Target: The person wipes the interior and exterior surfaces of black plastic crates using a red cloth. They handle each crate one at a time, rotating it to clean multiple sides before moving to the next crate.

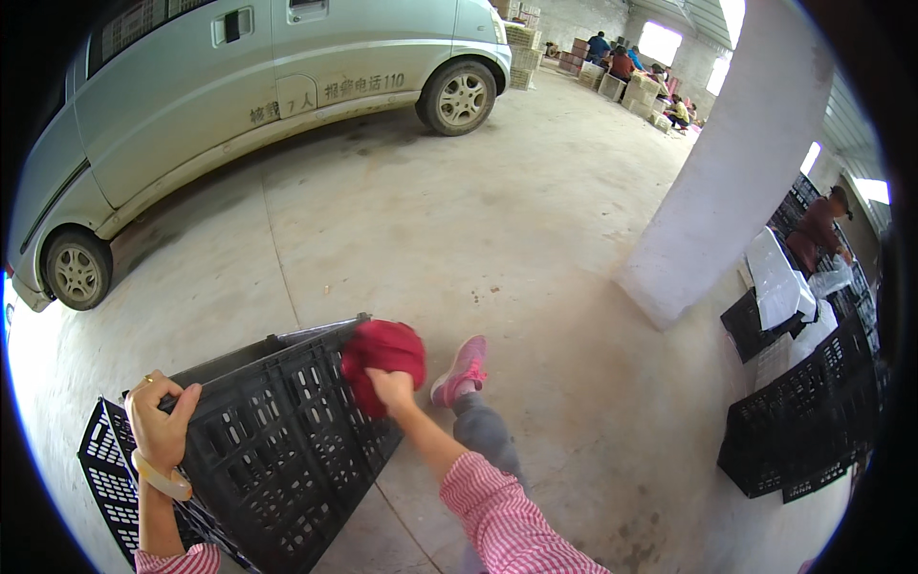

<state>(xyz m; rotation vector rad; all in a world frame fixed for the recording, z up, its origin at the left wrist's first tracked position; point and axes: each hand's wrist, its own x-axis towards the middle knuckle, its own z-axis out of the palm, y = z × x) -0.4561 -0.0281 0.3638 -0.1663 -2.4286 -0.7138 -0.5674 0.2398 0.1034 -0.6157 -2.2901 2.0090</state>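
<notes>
The left grip (159,421) is clamped on one black crate (273,457) by its rim, just beside one further black crate (103,469), while the right grip (390,389) clamps one red cloth (390,346) at the first crate's right end.

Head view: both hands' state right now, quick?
Left hand: closed on the black plastic crate, at its upper rim.
Right hand: closed, holding a bunched red cloth by the crate's side.

Left hand (161,419) gripping black crate (273,450), right hand (391,388) holding red cloth (387,349), pale van (191,105) beyond
</notes>
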